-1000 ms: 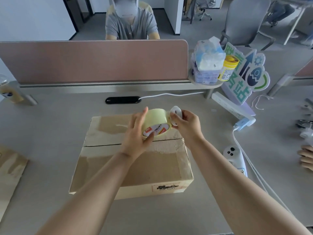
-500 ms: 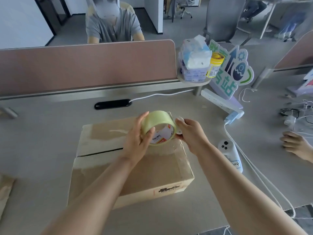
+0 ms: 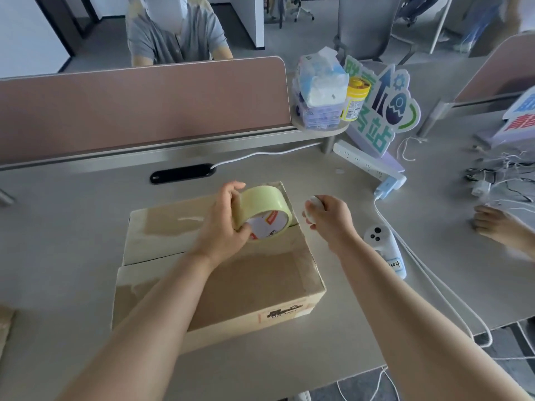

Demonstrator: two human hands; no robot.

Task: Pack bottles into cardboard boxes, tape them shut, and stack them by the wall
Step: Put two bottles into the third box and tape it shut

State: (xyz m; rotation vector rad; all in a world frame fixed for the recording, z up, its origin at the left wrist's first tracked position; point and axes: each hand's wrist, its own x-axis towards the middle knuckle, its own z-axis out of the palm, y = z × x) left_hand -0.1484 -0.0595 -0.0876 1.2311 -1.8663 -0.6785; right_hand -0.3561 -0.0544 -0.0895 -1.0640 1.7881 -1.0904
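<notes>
A wide grey desk [image 3: 72, 227] fills the view, backed by a pinkish partition [image 3: 144, 111] with a person in a grey shirt [image 3: 173, 39] sitting behind it. The cardboard box [image 3: 246, 285] sits in the middle of the desk, its 2 top flaps folded down and meeting at a seam that runs across the lid. At the far right corner stand a colourful sign [image 3: 385, 111], a tissue pack [image 3: 321, 85] and a yellow-lidded jar [image 3: 356, 96] on a small round shelf, with a white power strip [image 3: 364, 163] lying below them. A white handheld device [image 3: 382, 244] lies on the desk just beside the box's right edge. Another person's hand [image 3: 498, 224] rests on the desk at the far right, near a tangle of cables [image 3: 498, 180].

The left hand [image 3: 223, 227] grips the tape roll [image 3: 266, 209], fingers curled over its top and thumb at its core, holding it tilted over the box's far right part. The right hand [image 3: 330, 218], apart from the roll, has its fingers closed round a small white object [image 3: 312, 208]
</notes>
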